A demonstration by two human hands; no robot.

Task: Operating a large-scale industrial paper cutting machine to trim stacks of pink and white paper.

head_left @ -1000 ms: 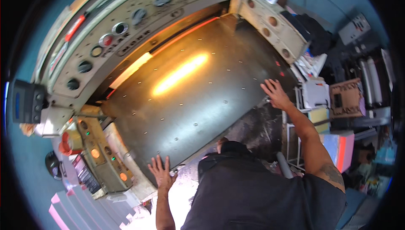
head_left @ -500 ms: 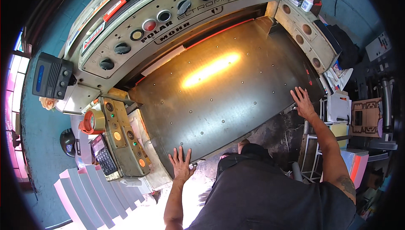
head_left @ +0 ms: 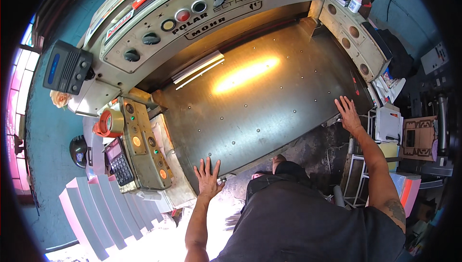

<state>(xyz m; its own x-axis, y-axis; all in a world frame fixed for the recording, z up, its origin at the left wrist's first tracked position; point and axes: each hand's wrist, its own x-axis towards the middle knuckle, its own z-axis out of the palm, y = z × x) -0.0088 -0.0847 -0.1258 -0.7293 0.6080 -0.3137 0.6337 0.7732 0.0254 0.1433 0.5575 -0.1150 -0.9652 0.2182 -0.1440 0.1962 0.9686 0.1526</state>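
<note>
In front of me is the dark metal bed (head_left: 269, 118) of a paper cutting machine, dotted with small round holes. My left hand (head_left: 208, 181) rests at its near left corner, fingers spread and empty. At the right end of the near edge lies my right hand (head_left: 349, 116), also empty, its fingers stretched out on the metal. Far from both hands, a narrow stack of white paper strips (head_left: 198, 68) lies at the back left of the bed, by the machine's slot. One thin strip sits slightly apart in front of it.
A control panel (head_left: 162, 33) with knobs and buttons spans the back. Left are a button console (head_left: 144, 142), tape rolls (head_left: 111, 122), a calculator (head_left: 120, 166) and stacked grey-and-pink paper (head_left: 103, 209). A side block with round holes (head_left: 353, 32) and a white rack (head_left: 355, 175) stand right.
The white strips now show more fully on the bed, and the red line along the slot has mostly gone. The view has shifted slightly; both hands stay on the near edge.
</note>
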